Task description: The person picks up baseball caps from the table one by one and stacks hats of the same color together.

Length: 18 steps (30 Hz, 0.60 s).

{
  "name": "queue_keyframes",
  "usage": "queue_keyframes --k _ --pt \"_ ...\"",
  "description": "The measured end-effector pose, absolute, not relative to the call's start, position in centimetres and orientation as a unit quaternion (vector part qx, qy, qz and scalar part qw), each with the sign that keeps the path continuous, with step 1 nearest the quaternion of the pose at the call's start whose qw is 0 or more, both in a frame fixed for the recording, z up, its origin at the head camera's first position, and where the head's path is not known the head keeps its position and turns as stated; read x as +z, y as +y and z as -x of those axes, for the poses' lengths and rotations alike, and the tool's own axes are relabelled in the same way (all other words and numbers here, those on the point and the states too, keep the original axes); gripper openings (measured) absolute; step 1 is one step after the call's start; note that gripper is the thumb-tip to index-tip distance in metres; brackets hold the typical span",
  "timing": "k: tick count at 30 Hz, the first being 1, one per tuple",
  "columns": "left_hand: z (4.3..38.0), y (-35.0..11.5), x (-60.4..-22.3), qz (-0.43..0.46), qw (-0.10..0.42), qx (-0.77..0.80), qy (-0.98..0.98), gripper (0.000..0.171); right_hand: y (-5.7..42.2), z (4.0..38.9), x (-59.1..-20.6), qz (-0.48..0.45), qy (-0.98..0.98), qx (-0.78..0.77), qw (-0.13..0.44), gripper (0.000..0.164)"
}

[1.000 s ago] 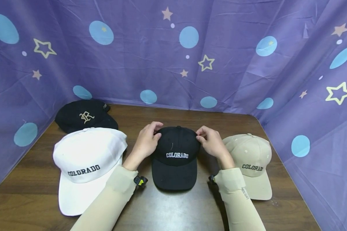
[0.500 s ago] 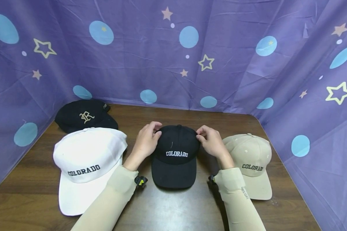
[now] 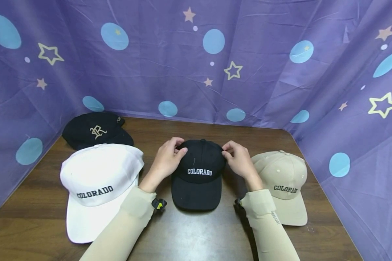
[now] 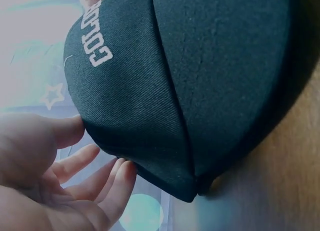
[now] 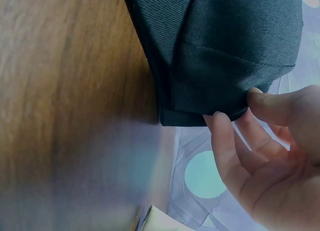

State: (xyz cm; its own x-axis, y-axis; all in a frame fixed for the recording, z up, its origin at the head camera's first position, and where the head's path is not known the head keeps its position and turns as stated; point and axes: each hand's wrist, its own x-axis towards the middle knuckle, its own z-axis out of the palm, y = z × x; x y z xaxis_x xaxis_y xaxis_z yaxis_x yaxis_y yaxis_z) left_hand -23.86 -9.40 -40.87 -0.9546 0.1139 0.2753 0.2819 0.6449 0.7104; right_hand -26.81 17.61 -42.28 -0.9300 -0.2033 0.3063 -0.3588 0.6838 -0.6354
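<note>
A black baseball cap (image 3: pixel 200 159) with white COLORADO lettering rests at the middle of the table, its brim toward me. My left hand (image 3: pixel 167 156) holds its left side; in the left wrist view the thumb (image 4: pixel 70 132) lies against the crown and the curled fingers (image 4: pixel 122 183) meet the lower edge. On the opposite side, my right hand (image 3: pixel 239 158) pinches the cap's edge, with the thumb (image 5: pixel 270 106) on the outside and the fingertips at the rim in the right wrist view. The inside of the cap is hidden.
Left of the cap stands a large white COLORADO cap (image 3: pixel 98 174), with a black cap bearing a gold R (image 3: pixel 91 130) behind it. A beige COLORADO cap (image 3: pixel 282 174) sits at the right, partly behind my right forearm. A purple patterned curtain (image 3: pixel 170 72) encloses the wooden table (image 3: pixel 196 235).
The black cap has shifted slightly away from me, toward the back of the table. My left thumb has moved a little further over the crown. The other caps have stayed put.
</note>
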Motion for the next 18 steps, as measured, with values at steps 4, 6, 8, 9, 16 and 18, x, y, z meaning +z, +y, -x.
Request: queue_keyframes --k 4,6,8,9,16,18 --pt "23.79 -9.36 -40.94 0.110 0.102 -0.406 -0.902 0.034 17.63 26.78 -42.23 -0.149 -0.913 0.368 0.093 0.008" --pt "23.78 -9.37 -40.96 0.111 0.103 -0.405 -0.902 0.034 17.64 26.78 -42.18 -0.146 -0.914 0.369 0.086 0.008" --pt "23.77 -9.37 -40.97 0.111 0.104 -0.405 -0.902 0.033 17.65 26.76 -42.15 -0.147 -0.913 0.371 0.080 0.007" --pt "23.76 -9.37 -40.98 0.111 0.104 -0.405 -0.901 0.033 17.66 26.74 -42.14 -0.148 -0.913 0.372 0.078 0.005" --pt "23.65 -9.48 -40.77 0.117 0.105 -0.402 -0.902 0.034 17.68 26.74 -42.07 -0.158 -0.911 0.372 0.080 0.005" --pt "23.54 -9.54 -40.47 0.121 0.106 -0.399 -0.903 0.034 17.74 26.70 -41.99 -0.163 -0.911 0.370 0.085 0.006"
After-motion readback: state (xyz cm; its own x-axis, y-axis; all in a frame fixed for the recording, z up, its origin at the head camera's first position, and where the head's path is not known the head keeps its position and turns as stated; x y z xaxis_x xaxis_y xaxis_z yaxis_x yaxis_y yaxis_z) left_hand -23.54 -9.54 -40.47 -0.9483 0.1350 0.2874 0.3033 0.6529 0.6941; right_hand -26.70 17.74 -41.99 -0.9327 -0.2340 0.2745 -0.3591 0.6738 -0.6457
